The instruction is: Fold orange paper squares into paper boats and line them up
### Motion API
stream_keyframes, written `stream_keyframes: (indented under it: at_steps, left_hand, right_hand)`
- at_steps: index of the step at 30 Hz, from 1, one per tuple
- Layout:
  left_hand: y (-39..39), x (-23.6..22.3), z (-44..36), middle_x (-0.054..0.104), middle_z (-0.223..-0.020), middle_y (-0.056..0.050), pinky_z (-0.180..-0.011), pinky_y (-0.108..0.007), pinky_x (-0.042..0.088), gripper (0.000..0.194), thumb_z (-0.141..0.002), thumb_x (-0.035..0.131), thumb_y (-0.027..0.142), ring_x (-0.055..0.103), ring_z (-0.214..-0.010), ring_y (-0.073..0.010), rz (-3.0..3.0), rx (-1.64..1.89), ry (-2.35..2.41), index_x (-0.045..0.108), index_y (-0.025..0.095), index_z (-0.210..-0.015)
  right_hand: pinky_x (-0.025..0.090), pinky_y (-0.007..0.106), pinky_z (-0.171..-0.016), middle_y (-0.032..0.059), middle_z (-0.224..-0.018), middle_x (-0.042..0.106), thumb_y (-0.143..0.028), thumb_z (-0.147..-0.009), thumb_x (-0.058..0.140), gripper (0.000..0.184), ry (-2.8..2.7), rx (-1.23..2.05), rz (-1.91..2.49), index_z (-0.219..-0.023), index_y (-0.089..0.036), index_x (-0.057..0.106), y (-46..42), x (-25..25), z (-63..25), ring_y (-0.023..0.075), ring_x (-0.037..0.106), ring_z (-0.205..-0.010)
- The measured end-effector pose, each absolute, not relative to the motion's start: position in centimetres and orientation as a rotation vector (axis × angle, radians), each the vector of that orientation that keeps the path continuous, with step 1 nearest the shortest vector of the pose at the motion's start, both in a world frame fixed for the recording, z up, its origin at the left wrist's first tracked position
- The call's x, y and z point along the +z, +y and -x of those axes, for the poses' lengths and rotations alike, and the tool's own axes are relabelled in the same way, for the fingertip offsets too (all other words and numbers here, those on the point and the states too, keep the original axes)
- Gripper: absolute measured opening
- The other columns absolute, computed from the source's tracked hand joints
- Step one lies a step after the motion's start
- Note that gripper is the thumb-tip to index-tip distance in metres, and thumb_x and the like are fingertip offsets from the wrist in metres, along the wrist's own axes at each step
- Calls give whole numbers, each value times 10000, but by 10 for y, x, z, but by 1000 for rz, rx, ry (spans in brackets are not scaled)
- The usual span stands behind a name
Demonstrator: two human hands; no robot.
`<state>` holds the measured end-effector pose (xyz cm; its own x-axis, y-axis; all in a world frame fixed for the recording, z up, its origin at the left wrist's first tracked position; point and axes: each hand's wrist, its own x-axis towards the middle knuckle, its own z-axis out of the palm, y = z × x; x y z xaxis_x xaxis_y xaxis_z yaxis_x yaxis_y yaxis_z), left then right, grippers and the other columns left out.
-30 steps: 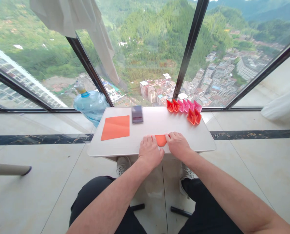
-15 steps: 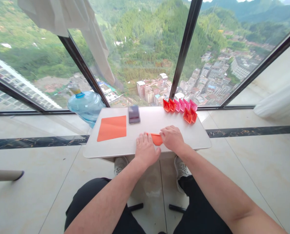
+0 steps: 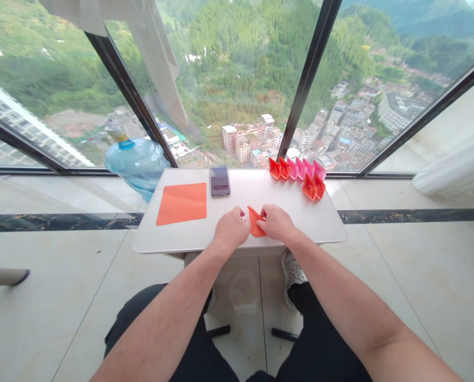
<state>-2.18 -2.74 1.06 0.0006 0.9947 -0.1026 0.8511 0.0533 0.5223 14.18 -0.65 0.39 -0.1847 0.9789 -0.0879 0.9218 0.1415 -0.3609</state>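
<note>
A small folded piece of orange paper [image 3: 256,223] is near the front edge of the white table, turned at a slant with a narrow folded strip along its upper edge. My right hand [image 3: 276,223] pinches its right side, the thumb lying over the paper. At the left edge of the paper my left hand [image 3: 232,228] is closed, fingers curled in; its fingertips are partly hidden. A flat orange sheet [image 3: 182,204] lies on the left of the table. Folded red paper boats [image 3: 279,168] and pink paper boats [image 3: 305,168] stand at the back right corner.
The white table [image 3: 181,240] stands against large windows. A dark blurred phone-like object [image 3: 220,181] lies at its back edge. A big blue water bottle [image 3: 137,164] is behind the left corner. Two more red boats [image 3: 313,187] stand in front of the row.
My left hand was lying flat on the paper with fingers spread; now its fingers are curled at the edge. The folded paper has turned from level to slanted, and my right thumb is on it.
</note>
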Motion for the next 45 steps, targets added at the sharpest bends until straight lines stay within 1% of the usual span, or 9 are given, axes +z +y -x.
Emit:
stream_keyframes:
  at_steps: [5, 9, 13, 18, 27, 31, 37, 42, 45]
  left_hand:
    - [-23, 13, 14, 731, -900, -81, -795, -349, 489, 152, -838, 546, 325, 675, -873, -252, -1698, 619, 1827, 645, 211, -853]
    - [-17, 14, 9, 722, -867, -69, -798, -342, 513, 212, -840, 578, 393, 676, -850, -222, -1432, 863, 1665, 629, 195, -781]
    - [-14, 15, 6, 715, -969, -105, -708, -326, 549, 340, -790, 680, 467, 687, -856, -214, -1056, 1026, 1461, 595, 161, -915]
    - [-13, 21, 6, 662, -1212, -148, -695, -331, 576, 511, -723, 754, 338, 702, -899, -203, -798, 1133, 1340, 511, 170, -1140]
    - [-10, 18, 6, 742, -1001, -86, -830, -362, 566, 357, -652, 587, 160, 700, -934, -227, -996, 1258, 1344, 656, 154, -1003]
    - [-12, 14, 5, 748, -1037, -81, -885, -345, 542, 327, -662, 583, 150, 689, -1013, -242, -1209, 1139, 1465, 680, 167, -974]
    - [-13, 10, 2, 757, -971, -61, -852, -351, 552, 333, -683, 538, 164, 692, -948, -244, -1275, 1086, 1497, 714, 161, -965]
    - [-13, 9, 2, 702, -1253, -89, -1007, -352, 502, 517, -669, 542, 128, 641, -1172, -261, -1268, 1127, 1462, 704, 143, -1160]
    - [-13, 8, 3, 670, -1314, -102, -1073, -352, 457, 604, -658, 548, 91, 610, -1233, -255, -1311, 1110, 1470, 672, 125, -1248]
  right_hand:
    - [356, 239, -599, -18, -715, 639, -255, -767, 596, 54, -1976, 666, 1803, -789, -210, 575, -4, 3, -143, 139, 542, -657]
    - [377, 232, -593, -48, -652, 616, -308, -782, 612, 104, -1804, 658, 1631, -759, -209, 588, -6, 6, -139, 124, 526, -618]
    - [455, 240, -676, -14, -758, 704, -283, -826, 591, 133, -1803, 720, 1420, -814, -201, 694, -9, 13, -135, 130, 605, -695]
    - [507, 240, -782, 6, -948, 760, -178, -865, 540, 232, -1898, 802, 1251, -887, -226, 767, -13, 22, -135, 141, 672, -851]
    - [510, 259, -750, 16, -894, 758, -165, -815, 611, 196, -1902, 610, 1397, -911, -223, 772, -12, 15, -137, 150, 664, -764]
    - [507, 261, -809, 48, -1005, 741, -144, -855, 561, 226, -1942, 483, 1406, -943, -206, 759, -13, 16, -136, 160, 666, -873]
    - [491, 286, -903, 51, -1211, 686, -190, -919, 504, 279, -2155, 423, 1472, -1060, -236, 740, -22, 24, -129, 182, 643, -1034]
    - [472, 298, -953, 45, -1294, 649, -240, -917, 525, 316, -2263, 458, 1464, -1183, -241, 695, -23, 27, -129, 205, 594, -1141]
    - [469, 288, -943, 45, -1271, 658, -238, -919, 516, 319, -2269, 458, 1478, -1183, -246, 693, -22, 27, -129, 199, 603, -1119]
